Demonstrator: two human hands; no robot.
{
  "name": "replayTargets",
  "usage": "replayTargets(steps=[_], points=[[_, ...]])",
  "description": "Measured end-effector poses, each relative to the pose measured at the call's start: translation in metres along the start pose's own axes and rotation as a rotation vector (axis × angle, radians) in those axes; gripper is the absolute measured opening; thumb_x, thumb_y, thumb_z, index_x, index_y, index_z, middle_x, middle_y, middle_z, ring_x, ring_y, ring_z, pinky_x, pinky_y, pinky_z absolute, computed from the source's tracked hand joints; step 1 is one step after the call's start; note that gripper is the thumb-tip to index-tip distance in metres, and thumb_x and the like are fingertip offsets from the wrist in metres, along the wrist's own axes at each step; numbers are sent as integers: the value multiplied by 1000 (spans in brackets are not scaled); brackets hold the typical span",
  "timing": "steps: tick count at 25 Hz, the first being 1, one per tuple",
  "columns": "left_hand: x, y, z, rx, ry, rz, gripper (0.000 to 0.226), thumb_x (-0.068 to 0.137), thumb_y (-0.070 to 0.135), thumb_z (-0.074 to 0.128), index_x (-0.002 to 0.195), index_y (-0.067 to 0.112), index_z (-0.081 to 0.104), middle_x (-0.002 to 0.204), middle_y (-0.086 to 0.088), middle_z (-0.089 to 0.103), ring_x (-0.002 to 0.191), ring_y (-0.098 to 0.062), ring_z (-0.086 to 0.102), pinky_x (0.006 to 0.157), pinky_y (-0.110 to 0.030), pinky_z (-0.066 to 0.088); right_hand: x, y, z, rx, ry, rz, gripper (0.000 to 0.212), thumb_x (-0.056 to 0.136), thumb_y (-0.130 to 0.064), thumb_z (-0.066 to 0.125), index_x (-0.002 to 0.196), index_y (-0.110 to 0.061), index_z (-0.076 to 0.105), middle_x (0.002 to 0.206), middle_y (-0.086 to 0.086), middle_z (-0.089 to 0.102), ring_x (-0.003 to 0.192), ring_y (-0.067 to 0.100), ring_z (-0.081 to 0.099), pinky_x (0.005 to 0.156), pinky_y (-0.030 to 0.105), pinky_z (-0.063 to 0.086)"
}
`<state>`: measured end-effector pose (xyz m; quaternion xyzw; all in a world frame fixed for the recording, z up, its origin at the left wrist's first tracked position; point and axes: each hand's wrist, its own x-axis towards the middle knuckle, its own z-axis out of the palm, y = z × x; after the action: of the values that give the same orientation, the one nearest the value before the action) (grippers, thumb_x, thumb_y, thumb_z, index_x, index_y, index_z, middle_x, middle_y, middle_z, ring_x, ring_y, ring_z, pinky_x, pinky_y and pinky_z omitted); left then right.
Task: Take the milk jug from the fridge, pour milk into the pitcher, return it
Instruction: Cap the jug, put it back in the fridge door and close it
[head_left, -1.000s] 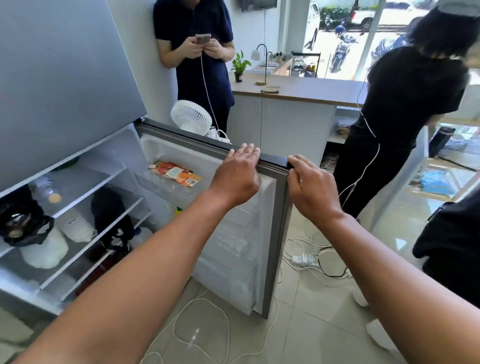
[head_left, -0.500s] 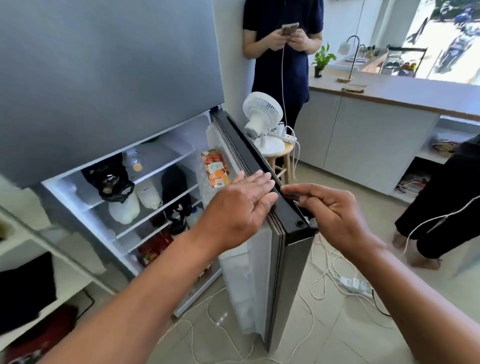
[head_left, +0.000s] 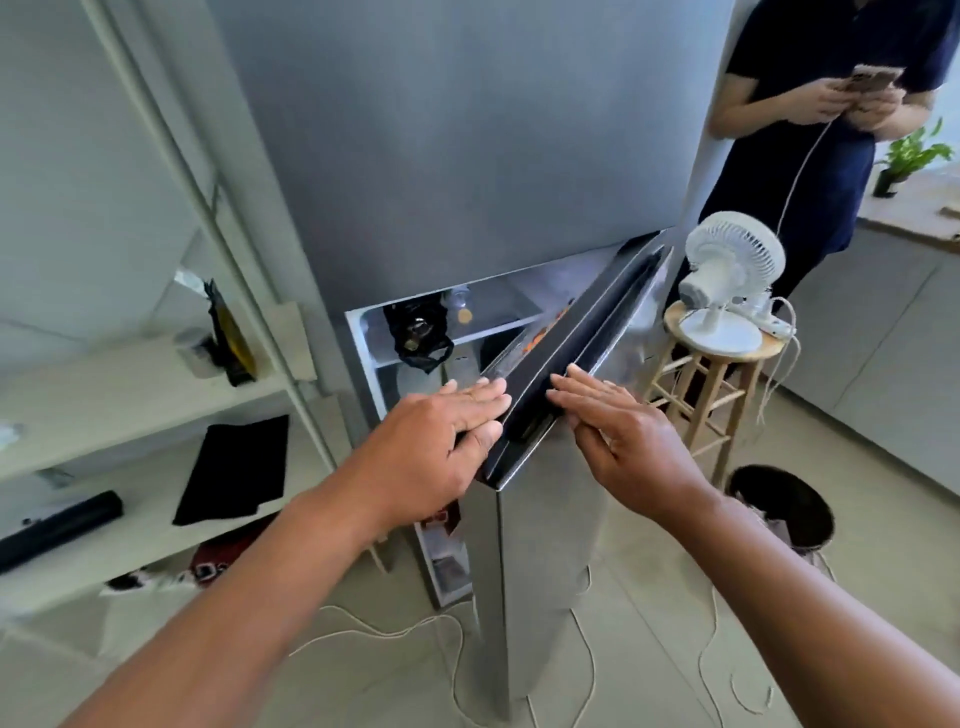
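The grey fridge's lower door (head_left: 540, 545) stands partly open, and its dark top edge (head_left: 576, 348) runs between my hands. My left hand (head_left: 431, 441) lies flat on the inner side of that edge, fingers stretched out. On the outer side my right hand (head_left: 623, 436) rests flat against it, holding nothing. Through the narrow gap I see a fridge shelf (head_left: 493, 327) with a black bag (head_left: 418, 332) and a small bottle. I cannot make out a milk jug or a pitcher.
A white fan (head_left: 727, 280) sits on a wooden stool (head_left: 711, 395) right of the door, with a black bin (head_left: 779, 509) below. A person in dark blue (head_left: 810, 156) stands behind with a phone. White shelves (head_left: 130, 374) are at left. Cables (head_left: 415, 629) trail on the floor.
The fridge door has swung toward shut, so the gap is much narrower. Both hands went from gripping its top edge to lying flat on either side. My view turned left.
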<state>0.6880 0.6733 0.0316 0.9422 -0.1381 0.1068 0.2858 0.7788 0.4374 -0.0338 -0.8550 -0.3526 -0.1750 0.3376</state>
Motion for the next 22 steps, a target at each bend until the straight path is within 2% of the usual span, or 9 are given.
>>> replayTargets(steps=[3,6,11,14,17,22], points=[[-15,-35,-20,118,92,-69,43,103,21,51,146,15,54,155,4,47,147,-3,38,128,-34,23,28,-15,35,-87,-49,-28,48,101,-9,56,147,-21,58,159,-1,47,154,15,31,123,51,34],[-18,-64,-27,387,142,-110,50,102,16,48,151,6,46,159,-9,44,153,-22,33,128,-41,14,56,-24,61,-170,-97,-3,52,104,-14,52,155,-24,46,166,4,34,158,21,21,126,52,26],[-13,-91,-13,629,186,-209,70,94,16,56,155,-4,31,166,-22,26,157,-36,18,128,-49,13,99,-35,94,-200,-141,85,54,105,-16,47,158,-23,40,168,3,34,159,21,19,122,53,32],[-6,-108,-3,649,155,-214,77,90,12,55,157,-4,23,168,-22,16,158,-36,4,129,-49,6,118,-45,111,-223,-153,134,57,105,-17,45,161,-22,34,170,3,28,160,22,13,119,51,37],[3,-123,-1,596,110,-254,81,92,10,49,161,-1,8,171,-18,0,159,-30,-8,129,-45,-1,133,-51,123,-285,-231,161,64,107,-21,42,166,-21,17,174,5,11,161,22,-1,122,50,29],[23,-134,-13,499,122,-342,79,96,15,46,162,5,4,172,-10,-3,159,-22,-8,130,-40,-2,149,-51,135,-439,-343,142,79,105,-24,43,165,-18,-7,174,9,-8,160,27,-13,124,51,27]])
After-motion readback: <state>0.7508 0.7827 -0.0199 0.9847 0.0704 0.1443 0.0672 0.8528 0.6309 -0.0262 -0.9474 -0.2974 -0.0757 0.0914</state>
